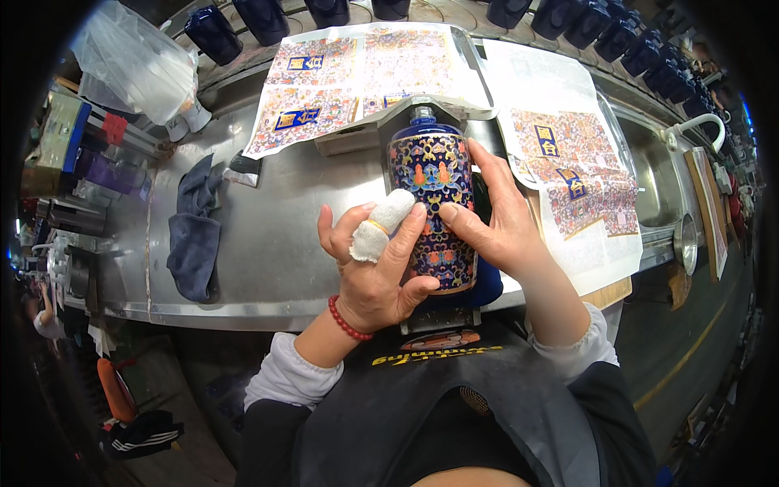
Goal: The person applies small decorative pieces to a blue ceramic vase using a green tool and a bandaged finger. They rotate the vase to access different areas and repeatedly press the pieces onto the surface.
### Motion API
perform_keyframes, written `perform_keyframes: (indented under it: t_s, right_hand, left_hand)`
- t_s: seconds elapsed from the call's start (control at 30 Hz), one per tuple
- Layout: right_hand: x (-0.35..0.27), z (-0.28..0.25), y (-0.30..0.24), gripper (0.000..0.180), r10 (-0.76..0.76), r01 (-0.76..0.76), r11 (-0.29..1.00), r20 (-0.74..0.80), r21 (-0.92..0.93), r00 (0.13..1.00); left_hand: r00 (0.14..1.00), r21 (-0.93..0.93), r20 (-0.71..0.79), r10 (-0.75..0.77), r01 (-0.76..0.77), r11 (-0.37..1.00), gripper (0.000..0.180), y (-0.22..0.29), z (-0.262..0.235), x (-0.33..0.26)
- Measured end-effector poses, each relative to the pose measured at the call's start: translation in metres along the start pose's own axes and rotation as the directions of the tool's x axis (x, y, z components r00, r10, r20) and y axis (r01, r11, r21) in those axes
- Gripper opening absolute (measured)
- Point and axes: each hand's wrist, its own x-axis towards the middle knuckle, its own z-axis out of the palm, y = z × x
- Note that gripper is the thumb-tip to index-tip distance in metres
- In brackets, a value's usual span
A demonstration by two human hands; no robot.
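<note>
In front of me is a dark blue bottle [434, 183], its glass neck pointing away and its body covered in a colourful floral pattern. My right hand [505, 213] grips its right side, thumb on the patterned front and fingers around the edge. My left hand [373, 264] touches the left and front of the bottle with the index finger and thumb. Its fingers are spread, and one finger wears a white cloth finger cover [381, 227] held by a yellow band. The bottle's underside and what supports it are mostly hidden.
Printed pattern sheets lie behind the bottle, one left [316, 89] and one right [572, 154], on a metal worktop [284, 227]. A dark cloth [195, 231] rests at left. A sink with a faucet [702, 126] stands at right. Several dark blue bottles [260, 20] line the back.
</note>
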Motion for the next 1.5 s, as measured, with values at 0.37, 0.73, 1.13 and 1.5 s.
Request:
perform_keyframes:
  t_s: [0.37, 0.73, 1.13, 1.5]
  right_hand:
    - [-0.003, -0.002, 0.007, 0.071, -0.018, 0.017, 0.99, 0.008, 0.139, 1.0]
    - [-0.003, -0.007, 0.008, 0.067, -0.056, 0.054, 0.994, 0.018, 0.096, 0.998]
    - [0.002, -0.023, 0.008, 0.046, -0.147, 0.155, 0.988, -0.257, 0.011, 0.955]
    - [0.072, -0.052, -0.027, 0.024, -0.535, 0.552, 0.834, 0.229, -0.013, 0.813]
  left_hand:
    - [0.983, 0.138, 0.161, 0.091, -0.113, 0.984, 0.106, 0.005, -0.011, 0.017]
    - [0.992, 0.075, 0.128, 0.014, -0.024, 0.997, 0.108, -0.002, -0.014, 0.05]
    - [0.916, 0.049, 0.397, 0.05, -0.075, 0.996, 0.105, 0.035, -0.039, 0.042]
    - [0.965, 0.142, 0.258, -0.042, 0.005, 0.99, 0.113, 0.043, -0.021, 0.019]
